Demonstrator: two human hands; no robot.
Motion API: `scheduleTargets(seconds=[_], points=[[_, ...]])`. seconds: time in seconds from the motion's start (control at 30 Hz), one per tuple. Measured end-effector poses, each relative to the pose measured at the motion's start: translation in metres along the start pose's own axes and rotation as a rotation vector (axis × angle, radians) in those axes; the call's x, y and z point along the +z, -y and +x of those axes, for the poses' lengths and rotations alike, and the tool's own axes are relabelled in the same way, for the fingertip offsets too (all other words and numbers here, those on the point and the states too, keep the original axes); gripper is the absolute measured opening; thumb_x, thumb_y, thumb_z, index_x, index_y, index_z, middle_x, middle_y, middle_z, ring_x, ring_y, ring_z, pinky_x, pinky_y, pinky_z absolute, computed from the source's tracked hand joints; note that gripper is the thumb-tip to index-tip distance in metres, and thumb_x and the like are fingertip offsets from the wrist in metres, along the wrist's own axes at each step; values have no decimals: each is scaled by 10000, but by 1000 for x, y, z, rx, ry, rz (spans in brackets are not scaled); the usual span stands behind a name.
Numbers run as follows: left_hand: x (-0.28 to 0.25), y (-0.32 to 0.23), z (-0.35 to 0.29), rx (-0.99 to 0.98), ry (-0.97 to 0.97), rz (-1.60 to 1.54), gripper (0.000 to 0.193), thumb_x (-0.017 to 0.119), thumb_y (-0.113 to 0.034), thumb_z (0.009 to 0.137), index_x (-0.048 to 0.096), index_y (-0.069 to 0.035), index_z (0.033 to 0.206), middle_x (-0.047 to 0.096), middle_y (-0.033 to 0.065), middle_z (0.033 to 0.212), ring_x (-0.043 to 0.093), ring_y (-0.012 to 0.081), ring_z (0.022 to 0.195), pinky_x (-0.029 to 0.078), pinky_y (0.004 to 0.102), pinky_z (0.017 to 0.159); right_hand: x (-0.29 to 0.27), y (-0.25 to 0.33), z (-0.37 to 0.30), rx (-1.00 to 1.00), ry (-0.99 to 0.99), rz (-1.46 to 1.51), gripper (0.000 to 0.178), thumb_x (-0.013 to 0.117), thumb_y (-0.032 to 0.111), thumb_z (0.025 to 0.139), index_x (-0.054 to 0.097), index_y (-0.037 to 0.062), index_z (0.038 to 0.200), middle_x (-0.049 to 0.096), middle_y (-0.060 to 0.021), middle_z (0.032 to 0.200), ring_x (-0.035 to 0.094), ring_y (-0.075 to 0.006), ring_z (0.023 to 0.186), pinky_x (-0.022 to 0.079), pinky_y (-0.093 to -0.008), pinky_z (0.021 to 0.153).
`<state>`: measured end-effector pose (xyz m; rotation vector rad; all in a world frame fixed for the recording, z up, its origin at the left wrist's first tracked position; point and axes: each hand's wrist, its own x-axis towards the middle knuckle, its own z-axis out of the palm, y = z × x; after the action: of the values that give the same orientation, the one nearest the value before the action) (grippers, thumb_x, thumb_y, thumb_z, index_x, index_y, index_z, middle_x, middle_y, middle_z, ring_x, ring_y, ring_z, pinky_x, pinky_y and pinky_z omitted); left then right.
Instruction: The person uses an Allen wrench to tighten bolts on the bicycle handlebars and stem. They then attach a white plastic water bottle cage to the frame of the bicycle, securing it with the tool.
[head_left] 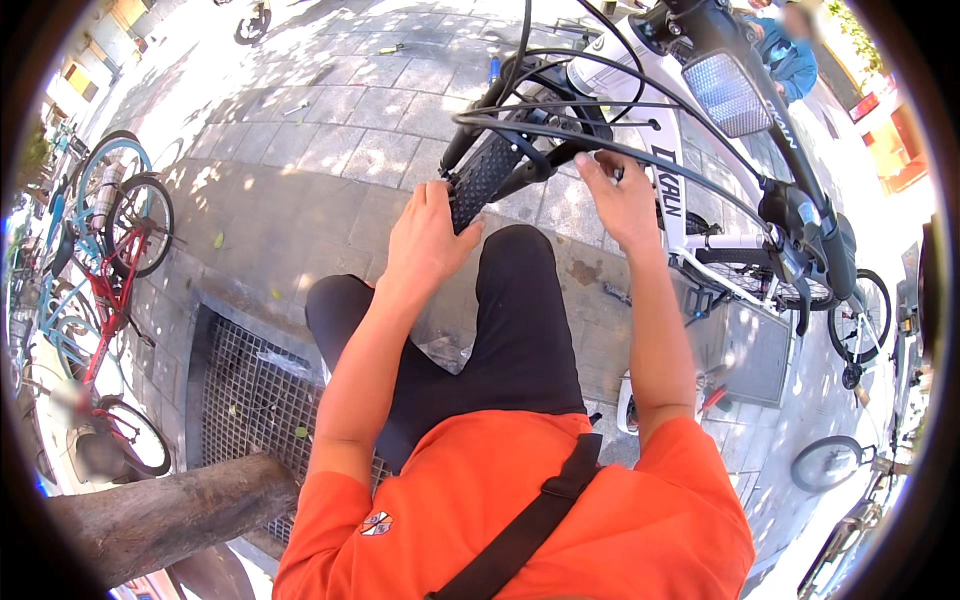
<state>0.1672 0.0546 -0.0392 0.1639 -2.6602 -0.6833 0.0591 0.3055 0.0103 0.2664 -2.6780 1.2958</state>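
A white bicycle with black handlebars stands in front of me, its front end toward me. My left hand grips the knobbly black tire of its front wheel, fingers on the far side and thumb at the near end. Beside the black fork, close to the white frame tube, is my right hand. Its thumb points up at the fork and the other fingers curl around a small dark thing that I cannot make out. Black cables loop above both hands. A clear reflector sits on the handlebar.
Left of my knees lies a metal grate with a tree trunk across its corner. Red bicycles and blue ones stand at left, more bicycles at right. Tools lie on the paving. A person in blue is beyond the handlebars.
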Motion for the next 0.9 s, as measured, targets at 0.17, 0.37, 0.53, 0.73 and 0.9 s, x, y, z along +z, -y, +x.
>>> scheduleTargets(seconds=[0.17, 0.37, 0.53, 0.73, 0.9], points=[[-32, -11, -10, -102, -8, -455, 354, 635, -292, 1048, 602, 32, 1184, 659, 221, 1023, 668, 363, 919, 550, 438, 794, 32, -28, -44, 217, 160, 362, 397, 690, 369, 992, 697, -27, 1020, 637, -33, 787, 585, -142, 742, 486, -310, 705], [-29, -27, -25, -289, 660, -1240, 325, 501, -294, 1137, 645, -8, 1079, 638, 60, 890, 564, 105, 721, 457, 235, 606, 44, 13, -63, 76, 467, 782, 331, 556, 279, 1093, 661, -26, 1017, 612, -37, 804, 569, -145, 756, 487, -317, 718], [-13, -37, -28, -208, 679, -1142, 297, 516, -277, 1133, 664, -26, 1075, 586, 13, 792, 537, 84, 678, 445, 240, 596, 72, 19, -46, -175, 490, 827, 349, 498, 291, 1128, 659, -8, 1044, 634, -57, 935, 590, -134, 859, 502, -300, 770], [-5, -44, -18, -323, 367, -1290, 319, 511, -287, 1137, 665, -13, 1080, 629, 8, 816, 533, 76, 647, 447, 234, 596, 60, -3, -57, 22, 563, 1062, 780, 698, 453, 1024, 409, -73, 1521, 659, -130, 1176, 628, -168, 1013, 533, -320, 891], [-2, -52, -2, -390, 206, -1375, 387, 493, -347, 1135, 649, 7, 1118, 616, 51, 822, 570, 118, 700, 480, 275, 630, 56, 0, -106, 236, 788, 897, 413, 559, 355, 1116, 648, -32, 1227, 685, -43, 898, 621, -117, 826, 518, -298, 748]])
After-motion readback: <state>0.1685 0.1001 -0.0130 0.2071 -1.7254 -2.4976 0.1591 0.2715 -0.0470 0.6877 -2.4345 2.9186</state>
